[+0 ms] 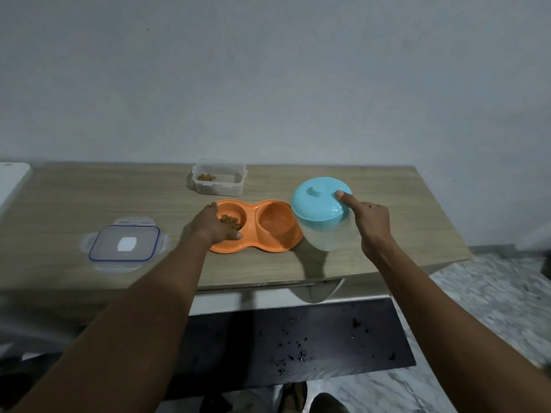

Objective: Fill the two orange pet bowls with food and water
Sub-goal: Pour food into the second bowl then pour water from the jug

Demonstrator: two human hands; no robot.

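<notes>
Water step. Right hand (372, 225) grips tilted jug (326, 236), thumb on lid (316, 204); left hand (216, 226) clasps bowls (253, 247) at rim. Next: pour steadily into empty right bowl (274, 222).

left hand (213, 226) perhaps curled, right hand (372, 225) gripping

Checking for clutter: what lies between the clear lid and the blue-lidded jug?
The orange double bowl, left hand over its left well; head view shows it.
</notes>
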